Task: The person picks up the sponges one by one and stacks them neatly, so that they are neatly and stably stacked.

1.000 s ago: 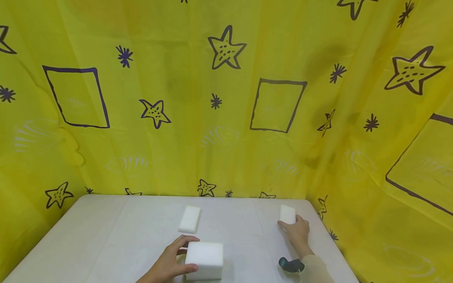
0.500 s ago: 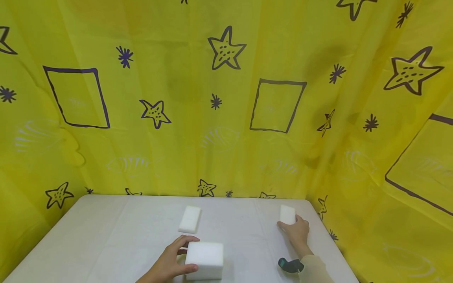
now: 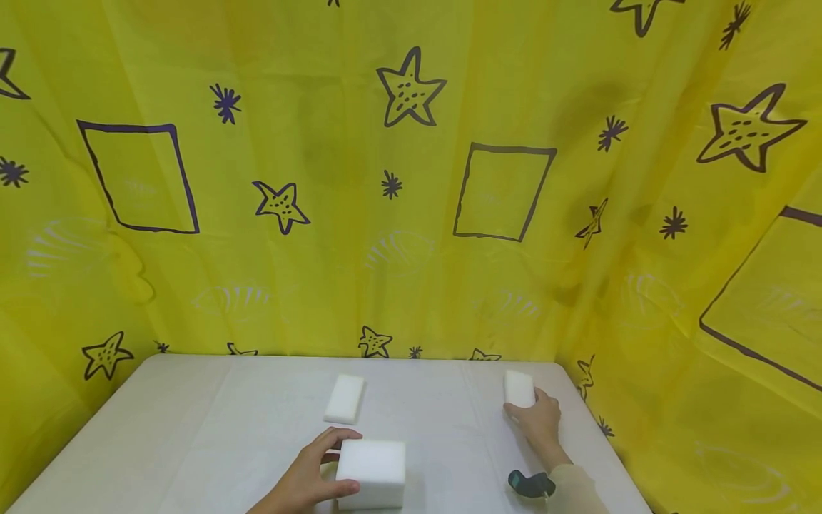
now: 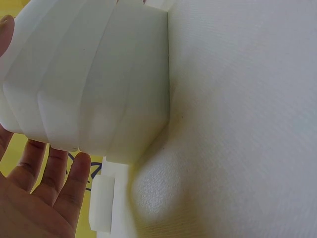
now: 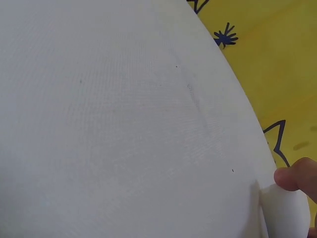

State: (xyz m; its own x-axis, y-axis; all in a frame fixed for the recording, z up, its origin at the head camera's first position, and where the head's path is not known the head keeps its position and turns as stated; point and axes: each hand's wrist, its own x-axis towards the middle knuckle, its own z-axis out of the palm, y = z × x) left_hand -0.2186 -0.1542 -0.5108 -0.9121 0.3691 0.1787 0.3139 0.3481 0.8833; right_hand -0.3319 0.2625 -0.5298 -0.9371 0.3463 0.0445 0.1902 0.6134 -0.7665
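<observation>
In the head view, my left hand (image 3: 312, 475) holds a stack of white sponges (image 3: 372, 464) near the table's front, thumb on the near side and fingers at the far side. Several layers of the sponge stack (image 4: 84, 74) show in the left wrist view. At the table's far right, my right hand (image 3: 539, 421) grips a single white sponge (image 3: 519, 387) between thumb and fingers. The thumb lies on that sponge (image 5: 285, 210) in the right wrist view, where the other fingers are mostly cut off. Another white sponge (image 3: 344, 398) lies flat behind the stack, apart from both hands.
A white cloth covers the table (image 3: 244, 428), which has rounded far corners. Yellow curtains (image 3: 334, 285) with drawn starfish hang close behind and along the sides. A dark strapped device (image 3: 531, 484) sits at my right wrist, by the pale sleeve (image 3: 574, 489).
The sponge in my right hand has shifted slightly to the left, and the right wrist a touch to the right. My left hand, the stack and the lone sponge stay where they were.
</observation>
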